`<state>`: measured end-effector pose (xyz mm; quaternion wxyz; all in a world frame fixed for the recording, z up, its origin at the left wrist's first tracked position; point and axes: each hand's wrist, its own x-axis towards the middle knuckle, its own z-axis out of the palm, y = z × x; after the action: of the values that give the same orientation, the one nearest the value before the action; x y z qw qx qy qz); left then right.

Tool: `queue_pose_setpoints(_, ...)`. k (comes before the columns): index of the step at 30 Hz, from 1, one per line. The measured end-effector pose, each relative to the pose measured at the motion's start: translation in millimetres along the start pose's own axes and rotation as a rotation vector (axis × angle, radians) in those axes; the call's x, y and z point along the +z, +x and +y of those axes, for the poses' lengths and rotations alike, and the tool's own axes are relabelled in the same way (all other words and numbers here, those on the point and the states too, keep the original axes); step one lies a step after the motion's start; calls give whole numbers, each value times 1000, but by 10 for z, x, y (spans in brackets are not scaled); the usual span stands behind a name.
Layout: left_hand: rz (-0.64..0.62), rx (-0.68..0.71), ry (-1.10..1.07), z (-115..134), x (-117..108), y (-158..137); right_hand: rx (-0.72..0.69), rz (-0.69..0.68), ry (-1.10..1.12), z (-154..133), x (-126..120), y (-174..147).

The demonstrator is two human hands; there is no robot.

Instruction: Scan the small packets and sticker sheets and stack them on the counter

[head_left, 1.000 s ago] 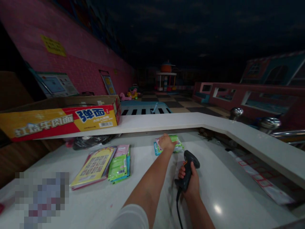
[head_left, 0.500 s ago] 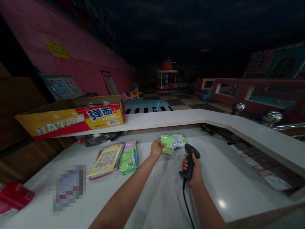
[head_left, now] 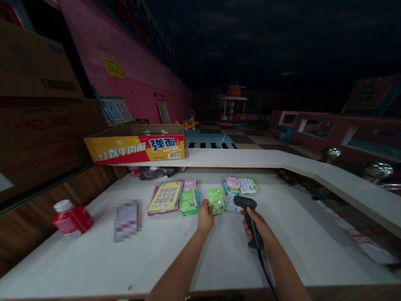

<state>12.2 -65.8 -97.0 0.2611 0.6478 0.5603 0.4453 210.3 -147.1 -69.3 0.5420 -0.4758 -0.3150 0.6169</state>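
Observation:
My left hand (head_left: 206, 215) is closed on the lower left edge of a green packet (head_left: 216, 200) low over the white counter. In my right hand (head_left: 262, 229) is a black barcode scanner (head_left: 253, 221), its head tipped toward the packets and its cord running down to the counter's near edge. A white printed packet (head_left: 233, 203) lies between the green packet and the scanner. Just behind are a pink packet (head_left: 232, 181) and a white-and-green packet (head_left: 248, 185). Left of my left hand sits a stack of green packets (head_left: 189, 201) beside a yellow booklet-like pack (head_left: 166, 197).
A red bottle with a white cap (head_left: 72, 218) stands at the left, near a blurred-out item (head_left: 127, 220). An open noodle carton (head_left: 134, 148) rests on the raised white ledge (head_left: 234, 158). Brown cartons (head_left: 40, 96) are stacked at far left.
My left hand has drawn the green packet nearer and left, away from the packets behind it. The scanner's tilt has changed in my right hand. The view has turned left.

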Motion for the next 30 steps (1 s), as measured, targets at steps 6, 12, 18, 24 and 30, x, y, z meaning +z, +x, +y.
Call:
queue_pose_setpoints(6, 18, -8, 26, 11, -11, -1, -15, 1, -184, -26, 59, -459)
queue_pose_setpoints(12, 29, -24, 70, -7, 12, 21, 14, 28, -211, -59, 8, -750)
queue_pose_setpoints(18, 6, 2, -25, -21, 20, 18, 7, 4, -179, -41, -18, -710)
queue_pose_setpoints(24, -18, -63, -238, -34, 41, -25, 11, -24, 135, -85, -97, -157)
queue_pose_setpoints(30, 16, -55, -420, -63, 45, -42, -15, -134, 493, 57, -243, 264)
